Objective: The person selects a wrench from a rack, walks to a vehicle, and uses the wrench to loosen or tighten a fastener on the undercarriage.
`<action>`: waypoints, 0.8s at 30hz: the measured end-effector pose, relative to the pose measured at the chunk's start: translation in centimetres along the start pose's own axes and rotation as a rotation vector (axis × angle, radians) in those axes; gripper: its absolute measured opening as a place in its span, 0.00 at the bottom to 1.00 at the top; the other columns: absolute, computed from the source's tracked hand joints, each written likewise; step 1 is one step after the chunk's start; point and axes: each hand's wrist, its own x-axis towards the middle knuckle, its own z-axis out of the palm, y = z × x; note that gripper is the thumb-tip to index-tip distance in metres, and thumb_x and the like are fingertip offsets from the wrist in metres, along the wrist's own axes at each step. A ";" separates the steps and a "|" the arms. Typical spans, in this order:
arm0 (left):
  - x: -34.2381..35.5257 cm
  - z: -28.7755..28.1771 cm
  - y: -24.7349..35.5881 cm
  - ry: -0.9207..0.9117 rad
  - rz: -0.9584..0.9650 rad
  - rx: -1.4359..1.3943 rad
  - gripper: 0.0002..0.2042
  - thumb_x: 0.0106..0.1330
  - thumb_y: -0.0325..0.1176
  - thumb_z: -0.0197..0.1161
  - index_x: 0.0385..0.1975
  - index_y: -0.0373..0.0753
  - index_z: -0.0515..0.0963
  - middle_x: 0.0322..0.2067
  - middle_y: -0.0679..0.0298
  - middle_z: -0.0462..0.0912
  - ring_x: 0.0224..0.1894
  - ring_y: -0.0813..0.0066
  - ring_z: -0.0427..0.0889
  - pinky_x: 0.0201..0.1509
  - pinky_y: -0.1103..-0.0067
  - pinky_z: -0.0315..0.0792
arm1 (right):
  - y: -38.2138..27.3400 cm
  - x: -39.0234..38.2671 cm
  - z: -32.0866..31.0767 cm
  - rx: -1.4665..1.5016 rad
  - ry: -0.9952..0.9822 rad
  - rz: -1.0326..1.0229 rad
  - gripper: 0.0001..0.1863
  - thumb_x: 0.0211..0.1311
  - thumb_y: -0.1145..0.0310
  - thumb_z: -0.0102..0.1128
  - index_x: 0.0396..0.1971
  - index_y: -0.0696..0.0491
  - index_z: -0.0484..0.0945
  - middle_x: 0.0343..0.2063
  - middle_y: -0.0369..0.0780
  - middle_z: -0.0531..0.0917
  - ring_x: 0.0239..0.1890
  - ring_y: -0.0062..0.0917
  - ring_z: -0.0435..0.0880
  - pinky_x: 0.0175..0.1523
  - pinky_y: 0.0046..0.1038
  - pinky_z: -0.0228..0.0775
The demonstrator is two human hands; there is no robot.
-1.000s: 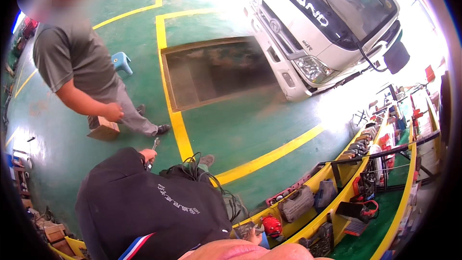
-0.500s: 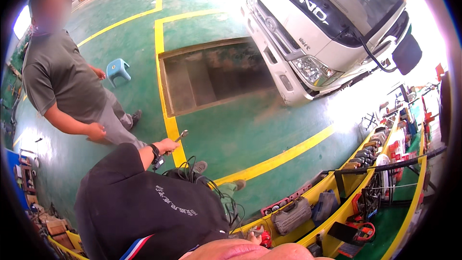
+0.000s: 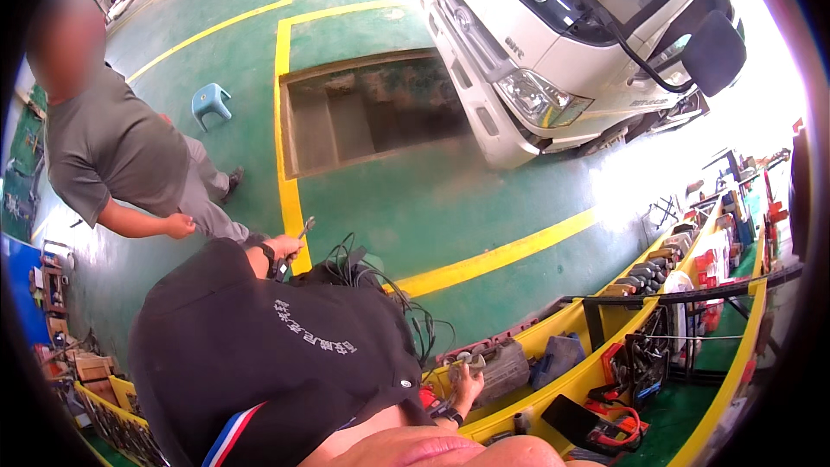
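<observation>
My left hand [image 3: 284, 248], with a dark band at the wrist, is closed around a wrench [image 3: 307, 227]. The wrench's metal head sticks out beyond my fingers, over the green floor. At lower centre my right hand [image 3: 468, 387] is closed on a grey metal tool [image 3: 471, 362] with a rounded end; its exact kind is unclear. That hand is beside a grey tool case [image 3: 503, 372] in the yellow rack. Something red [image 3: 430, 397] lies close by, partly covered by my clothing. Black cables [image 3: 421, 329] hang at my front.
A white truck [image 3: 510, 69] stands at the upper right, by a rectangular floor pit [image 3: 372, 117] with yellow lines [image 3: 282, 121] around it. Another person [image 3: 130, 143] stands to the left, near a blue stool [image 3: 211, 105]. Yellow racks [image 3: 596, 367] of tools and parts curve along the right.
My right hand has come up from the rack's lower edge and now shows the grey metal tool. My left hand keeps the wrench. The view has shifted slightly; the other person's forearm has bent up.
</observation>
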 end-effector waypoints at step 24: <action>10.2 36.7 30.1 -0.148 0.022 0.352 0.13 0.65 0.40 0.53 0.19 0.46 0.66 0.14 0.70 0.66 0.16 0.74 0.66 0.21 0.74 0.64 | -25.9 23.9 -14.4 0.165 0.297 -0.291 0.16 0.55 0.74 0.66 0.45 0.55 0.79 0.34 0.31 0.83 0.34 0.12 0.77 0.41 0.19 0.69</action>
